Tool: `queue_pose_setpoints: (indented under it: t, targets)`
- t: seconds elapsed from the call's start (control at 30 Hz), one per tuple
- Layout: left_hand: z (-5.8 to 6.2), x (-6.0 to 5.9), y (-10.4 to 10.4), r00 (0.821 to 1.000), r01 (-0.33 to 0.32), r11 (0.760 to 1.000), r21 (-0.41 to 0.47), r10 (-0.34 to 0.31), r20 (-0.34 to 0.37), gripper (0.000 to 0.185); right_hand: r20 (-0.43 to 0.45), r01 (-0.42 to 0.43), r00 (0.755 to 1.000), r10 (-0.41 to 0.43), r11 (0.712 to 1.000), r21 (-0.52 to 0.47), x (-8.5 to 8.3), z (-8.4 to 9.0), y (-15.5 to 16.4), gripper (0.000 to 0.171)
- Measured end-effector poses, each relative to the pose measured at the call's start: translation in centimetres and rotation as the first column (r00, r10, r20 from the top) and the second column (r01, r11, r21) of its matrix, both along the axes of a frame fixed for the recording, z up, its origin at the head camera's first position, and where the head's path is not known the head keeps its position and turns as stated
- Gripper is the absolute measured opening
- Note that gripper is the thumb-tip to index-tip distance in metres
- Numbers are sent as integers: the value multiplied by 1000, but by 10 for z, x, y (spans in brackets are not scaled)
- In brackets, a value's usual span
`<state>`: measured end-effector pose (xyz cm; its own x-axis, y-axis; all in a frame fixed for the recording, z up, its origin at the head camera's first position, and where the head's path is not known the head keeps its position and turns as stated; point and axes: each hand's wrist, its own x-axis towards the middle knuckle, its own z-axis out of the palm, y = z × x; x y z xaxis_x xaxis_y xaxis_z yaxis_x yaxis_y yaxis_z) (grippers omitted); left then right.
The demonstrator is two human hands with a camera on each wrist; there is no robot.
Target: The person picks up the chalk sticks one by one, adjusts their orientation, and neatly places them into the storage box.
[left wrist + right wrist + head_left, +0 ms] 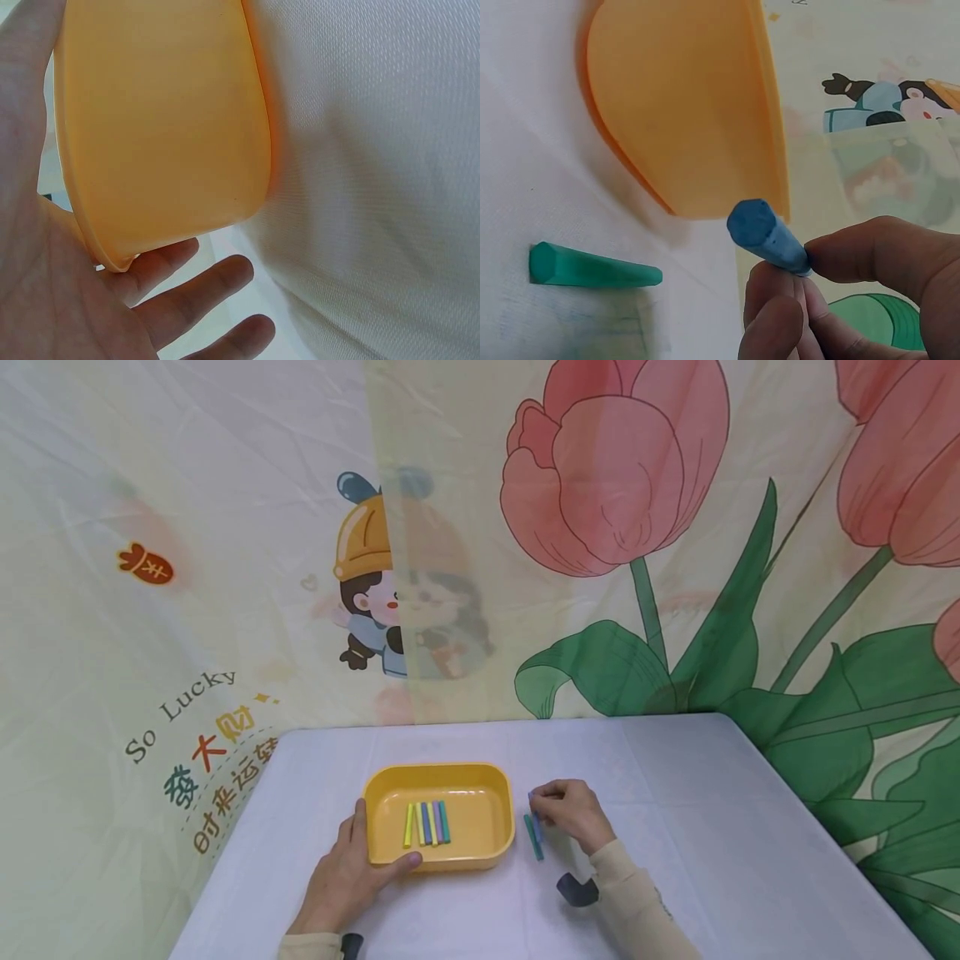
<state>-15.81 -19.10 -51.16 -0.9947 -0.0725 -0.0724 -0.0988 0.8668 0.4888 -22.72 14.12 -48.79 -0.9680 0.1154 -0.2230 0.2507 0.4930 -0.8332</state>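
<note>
One yellow tray (491, 793) sat at lower centre of the head view. Five chalk sticks (427, 823) lay inside it: one yellow-green, one yellow, one blue, one lilac, one teal. Two more sticks lay right of the tray: one green stick (533, 838) and one blue stick (768, 235). Two hands were visible.

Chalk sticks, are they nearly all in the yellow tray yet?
Nearly. Five chalk sticks already lie side by side in the yellow tray, which the left hand steadies. The right hand pinches a blue chalk just beside the tray. One green chalk remains on the white tablecloth.
</note>
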Motion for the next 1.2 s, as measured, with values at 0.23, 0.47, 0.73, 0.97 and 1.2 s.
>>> queue_pose_setpoints:
  t: [0.23, 0.47, 0.73, 0.97, 1.2]
  targets:
    - [-1, -1, 0, 1000, 0, 1000, -2, 0, -1, 141, -15, -25, 1000, 24, 1000, -18, 0, 7, -2, 25]
    - [-2, 0, -1, 1000, 4, 1000, -8, -4, -15, 140, -31, -59, 998, 57, 997, -46, -4, 16, -9, 25]
    - [-2, -1, 0, 1000, -2, 1000, -2, 2, -7, 141, -84, -122, 990, 113, 986, -110, -9, 28, -22, 29]
    - [-2, -1, 0, 1000, 7, 1000, -1, -7, -16, 141, -111, -161, 984, 143, 972, -174, -15, 35, -36, 28]
    - [-1, 0, -1, 1000, 2, 1000, 6, -2, -12, 141, -95, -174, 983, 157, 964, -202, -21, 36, -52, 26]
